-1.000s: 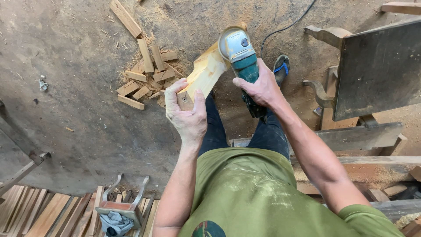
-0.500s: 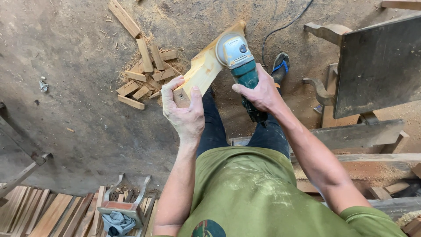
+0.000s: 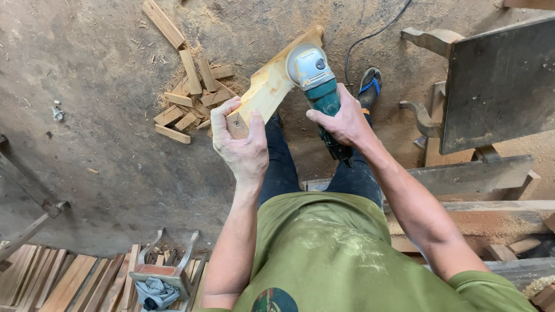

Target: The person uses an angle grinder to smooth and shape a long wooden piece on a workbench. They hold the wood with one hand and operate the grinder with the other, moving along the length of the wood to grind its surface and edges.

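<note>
Your left hand [image 3: 241, 144] clamps the near end of a pale wooden piece [image 3: 272, 86] held out over the dusty floor [image 3: 98, 156], while your right hand [image 3: 341, 118] wraps the teal angle grinder [image 3: 315, 78] pressed against its far end. Keep those left fingers well back from the grinder's head, and let the power cord [image 3: 370, 37] trail clear of the scrap wood blocks [image 3: 191, 98].

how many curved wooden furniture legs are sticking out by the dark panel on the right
2: one curved leg at the dark panel's top left corner, another lower along its left edge. More may be hidden behind the panel.
</note>
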